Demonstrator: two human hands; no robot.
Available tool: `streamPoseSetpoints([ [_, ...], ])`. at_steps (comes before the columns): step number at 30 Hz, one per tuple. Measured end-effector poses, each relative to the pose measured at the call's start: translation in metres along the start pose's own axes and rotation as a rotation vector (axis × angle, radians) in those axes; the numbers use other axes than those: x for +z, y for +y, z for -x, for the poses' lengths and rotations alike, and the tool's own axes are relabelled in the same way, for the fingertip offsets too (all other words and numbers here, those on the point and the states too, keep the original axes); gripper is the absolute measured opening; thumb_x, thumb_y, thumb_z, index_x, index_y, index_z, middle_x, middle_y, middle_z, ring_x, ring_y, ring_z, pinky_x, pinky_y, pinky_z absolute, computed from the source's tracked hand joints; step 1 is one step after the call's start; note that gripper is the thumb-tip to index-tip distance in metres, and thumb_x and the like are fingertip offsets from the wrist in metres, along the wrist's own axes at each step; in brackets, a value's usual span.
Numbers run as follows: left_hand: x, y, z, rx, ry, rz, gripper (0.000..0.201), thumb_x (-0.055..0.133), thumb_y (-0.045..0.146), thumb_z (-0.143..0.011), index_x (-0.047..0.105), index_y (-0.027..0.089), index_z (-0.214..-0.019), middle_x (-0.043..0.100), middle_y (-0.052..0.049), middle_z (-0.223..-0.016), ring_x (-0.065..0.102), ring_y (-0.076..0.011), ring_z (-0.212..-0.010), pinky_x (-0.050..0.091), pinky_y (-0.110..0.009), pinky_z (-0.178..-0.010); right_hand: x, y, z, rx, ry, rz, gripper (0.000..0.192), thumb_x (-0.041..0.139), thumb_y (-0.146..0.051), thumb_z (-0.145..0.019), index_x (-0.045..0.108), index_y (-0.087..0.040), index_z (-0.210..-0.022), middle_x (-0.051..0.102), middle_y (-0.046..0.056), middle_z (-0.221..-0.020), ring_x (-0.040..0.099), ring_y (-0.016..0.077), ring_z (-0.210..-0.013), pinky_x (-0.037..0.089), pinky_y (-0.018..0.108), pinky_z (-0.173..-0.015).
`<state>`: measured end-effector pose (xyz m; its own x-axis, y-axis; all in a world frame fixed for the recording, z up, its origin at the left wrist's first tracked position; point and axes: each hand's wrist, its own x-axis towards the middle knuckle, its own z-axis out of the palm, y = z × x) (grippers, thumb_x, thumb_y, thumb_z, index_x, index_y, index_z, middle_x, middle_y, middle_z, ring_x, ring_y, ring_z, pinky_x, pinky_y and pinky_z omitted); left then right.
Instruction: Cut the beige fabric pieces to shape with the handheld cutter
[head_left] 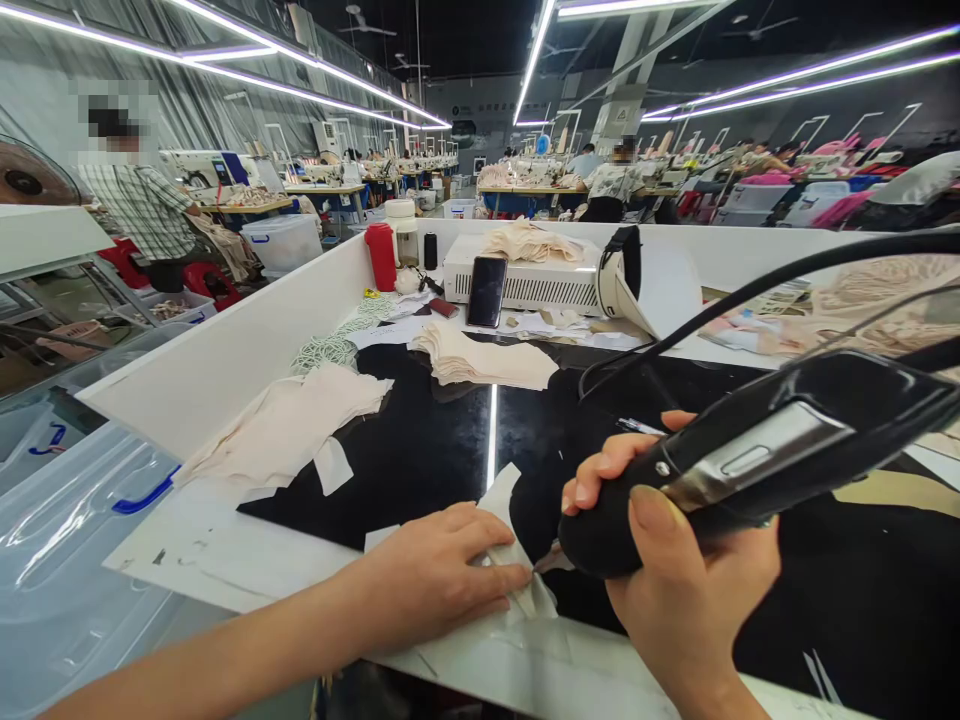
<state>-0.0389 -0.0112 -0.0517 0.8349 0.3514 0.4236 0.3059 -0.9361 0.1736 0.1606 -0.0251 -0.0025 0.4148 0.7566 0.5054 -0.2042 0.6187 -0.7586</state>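
Observation:
My left hand (pixel 457 570) lies palm down at the table's front edge. Its fingers are stretched out and press on a small pale fabric piece (pixel 504 505), partly hiding it. My right hand (pixel 686 580) is wrapped round a black corded hand tool (pixel 750 455) with a silver panel and button. The tool's narrow tip meets the pale piece beside my left fingertips; its exact kind I cannot make out. Beyond my hands, a stack of cream fabric pieces (pixel 487 357) rests on the black table surface (pixel 427 450). More cream pieces (pixel 300 425) are piled to the left.
A phone (pixel 487 292) leans against a white vented machine (pixel 525 275). Left of it stand a red cup (pixel 381 257) and green cord (pixel 326 350). Tweezers (pixel 821 678) lie at the lower right. The tool's black cable (pixel 720 315) arches across the right side. A clear bin (pixel 67 590) sits left.

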Motion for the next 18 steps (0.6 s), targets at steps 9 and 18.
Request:
streamPoseSetpoints([
  [9,0.004,0.000,0.000,0.002,0.020,0.011,0.023,0.060,0.028,-0.110,0.070,0.018,-0.128,0.067,-0.014,-0.127,0.066,-0.0247,-0.117,0.056,-0.037,-0.111,0.005,-0.002,-0.008,0.000,0.082,-0.003,0.048,0.093,-0.035,-0.079,0.065,-0.025,-0.117,0.072,-0.004,-0.078,0.066,0.0165,-0.056,0.060,0.033,-0.052],
  [18,0.004,0.001,0.000,-0.015,0.001,0.030,0.022,0.061,0.030,-0.110,0.070,0.018,-0.127,0.067,-0.014,-0.127,0.065,-0.0242,-0.119,0.055,-0.037,-0.112,0.010,0.007,-0.009,0.005,0.065,0.022,0.045,0.091,-0.032,-0.082,0.064,-0.026,-0.118,0.072,-0.005,-0.079,0.066,0.0164,-0.057,0.060,0.034,-0.054],
])
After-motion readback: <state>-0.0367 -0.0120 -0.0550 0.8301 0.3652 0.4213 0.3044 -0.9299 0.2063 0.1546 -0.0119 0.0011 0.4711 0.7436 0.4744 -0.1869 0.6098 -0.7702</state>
